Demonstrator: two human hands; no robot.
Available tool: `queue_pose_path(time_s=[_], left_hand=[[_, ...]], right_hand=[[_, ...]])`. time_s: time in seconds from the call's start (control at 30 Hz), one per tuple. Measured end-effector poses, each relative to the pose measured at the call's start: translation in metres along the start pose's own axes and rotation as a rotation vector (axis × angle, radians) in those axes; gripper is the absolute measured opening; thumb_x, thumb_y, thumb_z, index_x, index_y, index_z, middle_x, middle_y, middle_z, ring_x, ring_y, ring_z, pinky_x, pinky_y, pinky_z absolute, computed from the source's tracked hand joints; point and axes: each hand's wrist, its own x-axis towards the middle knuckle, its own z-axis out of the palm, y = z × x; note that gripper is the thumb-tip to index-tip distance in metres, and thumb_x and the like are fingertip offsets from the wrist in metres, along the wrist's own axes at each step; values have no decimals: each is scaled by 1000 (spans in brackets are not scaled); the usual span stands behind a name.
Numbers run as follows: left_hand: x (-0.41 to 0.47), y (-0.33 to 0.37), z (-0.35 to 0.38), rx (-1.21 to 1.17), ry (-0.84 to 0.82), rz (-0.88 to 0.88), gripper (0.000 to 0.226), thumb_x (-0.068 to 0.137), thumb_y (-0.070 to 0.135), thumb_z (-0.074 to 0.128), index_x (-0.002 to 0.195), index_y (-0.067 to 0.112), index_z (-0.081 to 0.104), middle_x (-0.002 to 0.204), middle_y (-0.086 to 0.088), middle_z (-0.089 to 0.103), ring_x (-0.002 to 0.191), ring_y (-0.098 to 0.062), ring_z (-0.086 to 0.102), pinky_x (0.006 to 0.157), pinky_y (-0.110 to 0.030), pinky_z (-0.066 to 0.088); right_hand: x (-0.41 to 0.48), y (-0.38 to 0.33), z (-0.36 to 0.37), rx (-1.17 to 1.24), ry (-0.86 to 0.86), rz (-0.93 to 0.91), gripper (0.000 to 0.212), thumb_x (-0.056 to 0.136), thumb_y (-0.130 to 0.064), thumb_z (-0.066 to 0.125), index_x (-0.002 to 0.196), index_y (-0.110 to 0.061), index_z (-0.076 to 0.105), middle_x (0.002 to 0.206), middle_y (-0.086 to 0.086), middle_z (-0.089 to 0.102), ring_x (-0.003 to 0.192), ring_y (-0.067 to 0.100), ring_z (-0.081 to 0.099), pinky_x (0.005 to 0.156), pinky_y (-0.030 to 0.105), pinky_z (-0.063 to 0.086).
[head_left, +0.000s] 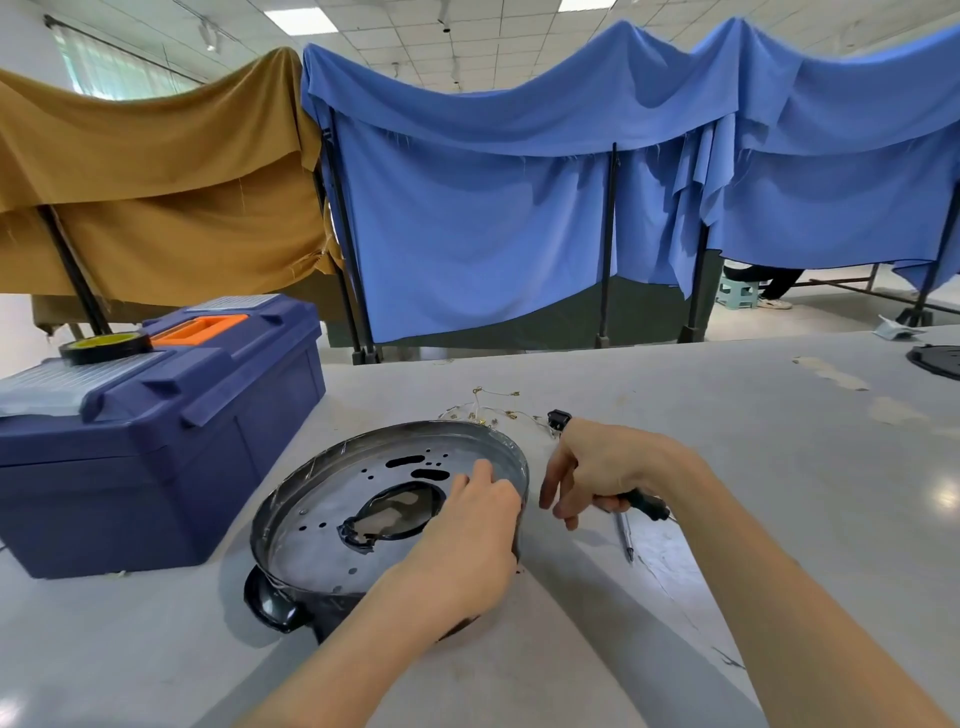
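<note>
An upturned metal cooker pot (332, 499) with black handles lies on the grey table (727, 415), its perforated base plate with a large central hole facing up. My left hand (467, 535) rests on the plate's right side, fingers curled over it near the rim. Just right of the pot, my right hand (597, 467) grips the black handle of a screwdriver (641, 506), whose shaft lies down on the table. Thin wires with brass terminals (488, 410) and a small black switch (558, 418) lie behind the pot.
A dark blue toolbox (156, 441) with an orange handle stands at the left, a roll of black tape (104, 347) on its lid. A black round part (935, 361) sits at the table's far right. Blue and brown cloth screens hang behind the table.
</note>
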Motion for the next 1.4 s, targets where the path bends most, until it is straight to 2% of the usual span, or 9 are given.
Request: queue_pose_path(time_s=[0.1, 0.2, 0.3, 0.47, 0.63, 0.73, 0.87, 1.07, 1.4], left_hand=[[3, -2, -15, -60, -10, -27, 23, 88, 4, 60, 107, 6, 48, 116, -5, 37, 103, -22, 38, 88, -35, 41], [5, -1, -35, -118, 8, -70, 29, 87, 13, 67, 110, 5, 52, 114, -6, 43, 97, -21, 45, 78, -30, 41], [6, -3, -57, -267, 9, -131, 35, 84, 19, 73, 113, 8, 58, 110, -5, 56, 92, -21, 57, 83, -33, 51], [5, -11, -88, -541, -11, -151, 16, 81, 17, 76, 96, 16, 70, 88, -7, 72, 79, -22, 68, 74, -33, 56], [1, -27, -109, -834, 71, -136, 24, 71, 9, 81, 94, 11, 75, 80, -11, 75, 74, -30, 73, 70, -41, 60], [1, -40, -117, -1114, 31, -134, 25, 64, 8, 79, 89, 5, 76, 89, -19, 74, 75, -31, 74, 58, -34, 59], [0, -54, -113, -1389, -7, -77, 28, 66, 10, 75, 94, 4, 77, 98, -21, 73, 77, -28, 73, 61, -31, 59], [1, -67, -109, -1487, -18, -39, 23, 66, 12, 72, 88, 8, 78, 93, -17, 74, 73, -25, 74, 60, -30, 59], [3, -60, -109, -1468, -42, -25, 22, 65, 11, 73, 85, 8, 78, 90, -17, 74, 72, -26, 73, 58, -30, 58]], right_hand=[[0, 1, -3, 3, 61, -46, 6, 79, 0, 73, 82, -4, 76, 73, 7, 75, 45, 15, 45, 44, 22, 39], [0, 2, -5, 28, 116, -89, 5, 78, -2, 75, 77, -7, 75, 70, 6, 75, 49, 19, 46, 44, 24, 39], [-1, 0, -8, 71, 168, -120, 7, 80, -2, 75, 78, -8, 76, 68, 3, 74, 47, 16, 48, 43, 23, 41], [-6, 1, -14, 85, 245, -159, 8, 80, -4, 76, 84, -11, 79, 70, 2, 73, 46, 10, 52, 47, 18, 45], [-15, 1, -27, 251, 353, -237, 8, 75, 0, 79, 72, -7, 75, 72, 13, 72, 36, 11, 45, 40, 20, 39], [-18, 0, -30, 317, 418, -297, 8, 76, -1, 79, 72, -7, 74, 75, 14, 73, 36, 11, 45, 38, 20, 38], [-21, -5, -31, 403, 501, -342, 6, 77, 0, 78, 75, -5, 75, 81, 15, 73, 36, 11, 43, 37, 21, 38], [-30, -17, -30, 446, 581, -411, 10, 77, -4, 80, 75, -12, 76, 77, 0, 74, 35, 12, 43, 39, 21, 39], [-43, -46, -19, 587, 751, -607, 8, 76, -8, 82, 77, -10, 74, 77, 0, 74, 33, 15, 41, 40, 22, 38]])
